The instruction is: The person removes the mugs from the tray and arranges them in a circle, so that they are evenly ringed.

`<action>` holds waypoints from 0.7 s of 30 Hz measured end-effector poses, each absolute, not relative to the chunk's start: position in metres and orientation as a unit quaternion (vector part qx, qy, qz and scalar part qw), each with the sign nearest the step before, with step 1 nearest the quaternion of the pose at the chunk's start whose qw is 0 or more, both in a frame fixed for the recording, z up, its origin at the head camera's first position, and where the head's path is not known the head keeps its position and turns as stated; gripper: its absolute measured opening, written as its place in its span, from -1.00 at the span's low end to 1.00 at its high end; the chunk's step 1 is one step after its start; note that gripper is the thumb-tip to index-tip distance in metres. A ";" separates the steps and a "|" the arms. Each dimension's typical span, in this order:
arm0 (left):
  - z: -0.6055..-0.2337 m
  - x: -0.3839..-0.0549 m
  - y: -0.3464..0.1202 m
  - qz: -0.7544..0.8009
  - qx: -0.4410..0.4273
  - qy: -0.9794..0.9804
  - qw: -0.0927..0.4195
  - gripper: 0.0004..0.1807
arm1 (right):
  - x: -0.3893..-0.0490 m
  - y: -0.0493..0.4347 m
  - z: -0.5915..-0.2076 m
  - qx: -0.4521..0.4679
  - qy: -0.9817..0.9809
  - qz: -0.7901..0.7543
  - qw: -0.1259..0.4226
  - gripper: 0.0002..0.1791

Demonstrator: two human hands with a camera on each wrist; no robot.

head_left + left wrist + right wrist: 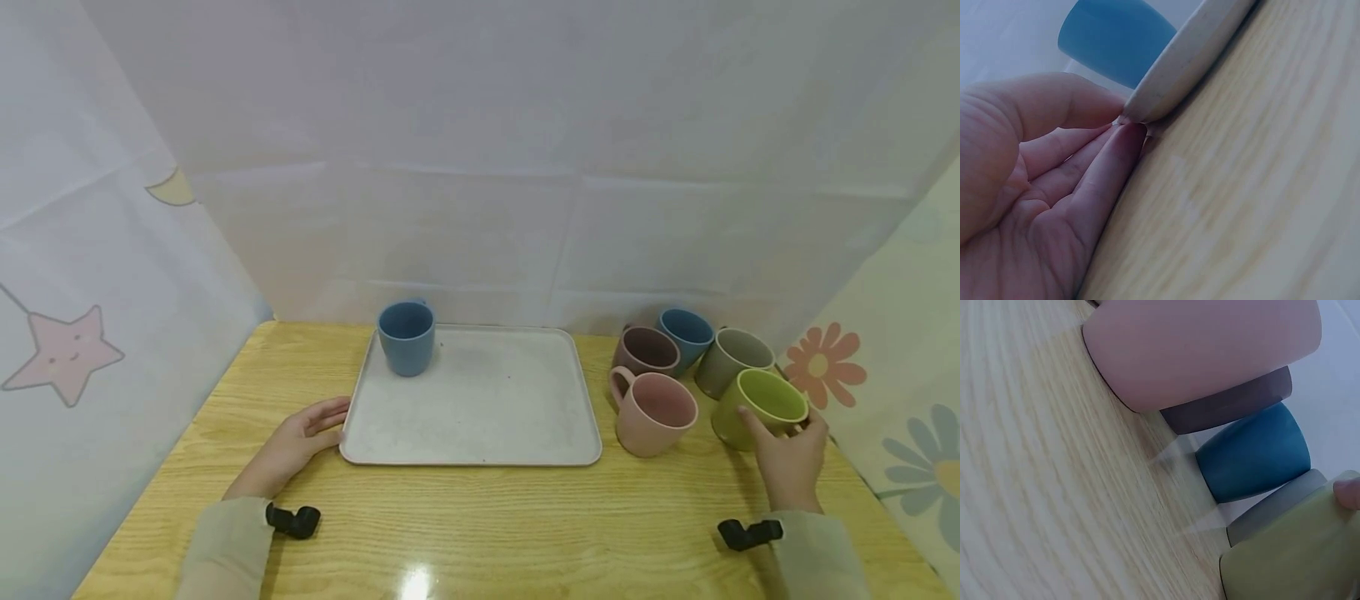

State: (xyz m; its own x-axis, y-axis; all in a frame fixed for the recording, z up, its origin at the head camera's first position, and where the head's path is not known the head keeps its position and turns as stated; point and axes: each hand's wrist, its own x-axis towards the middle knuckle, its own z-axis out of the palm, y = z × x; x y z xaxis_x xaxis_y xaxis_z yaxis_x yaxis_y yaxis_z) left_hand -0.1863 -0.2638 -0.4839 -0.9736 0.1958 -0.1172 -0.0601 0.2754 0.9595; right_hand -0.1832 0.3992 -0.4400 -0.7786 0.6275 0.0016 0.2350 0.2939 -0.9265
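At the near left corner of a white rectangular tray (472, 417), my left hand (300, 437) pinches the rim; the left wrist view shows the thumb and a finger meeting at the tray edge (1175, 69). On the tray's far left part stands an upright blue mug (407, 340). At the right, my right hand (791, 454) grips a yellow-green mug (750, 417), thumb on its near side and other fingers round its right side. In the right wrist view only a fingertip shows on the green mug (1291, 550); the rest of that hand is out of frame.
Left of the green mug stands a pink mug (652, 421), its handle toward the tray. Behind them are a dark mauve mug (645, 350), a second blue mug (686, 337) and a grey mug (731, 362). White cloth (480, 208) hangs behind the wooden table (480, 533).
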 end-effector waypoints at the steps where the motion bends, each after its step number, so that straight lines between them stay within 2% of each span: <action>1: -0.484 -0.186 -0.264 0.601 0.043 0.791 0.108 -0.30 | -0.183 0.399 -0.440 -0.275 -0.783 0.526 0.185 0.09; 6: -0.483 -0.187 -0.264 0.602 0.043 0.790 0.110 -0.29 | -0.181 0.397 -0.438 -0.272 -0.784 0.522 0.198 0.07; 11: -0.483 -0.187 -0.264 0.602 0.044 0.790 0.110 -0.28 | -0.177 0.388 -0.426 -0.248 -0.788 0.492 0.277 0.01; 17: -0.485 -0.187 -0.264 0.601 0.045 0.791 0.109 -0.28 | -0.173 0.359 -0.398 -0.172 -0.800 0.462 0.342 -0.23; 21: -0.486 -0.187 -0.264 0.605 0.050 0.788 0.105 -0.28 | -0.172 0.331 -0.382 -0.095 -0.799 0.477 0.353 -0.32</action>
State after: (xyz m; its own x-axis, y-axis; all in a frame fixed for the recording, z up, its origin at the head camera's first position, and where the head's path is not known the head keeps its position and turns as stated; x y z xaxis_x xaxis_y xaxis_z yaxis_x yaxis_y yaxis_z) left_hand -0.1870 -0.2642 -0.4863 -0.9732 0.2048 -0.1050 -0.0485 0.2633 0.9635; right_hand -0.1725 0.3311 -0.3817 -0.7332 0.4879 0.4736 -0.1856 0.5266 -0.8296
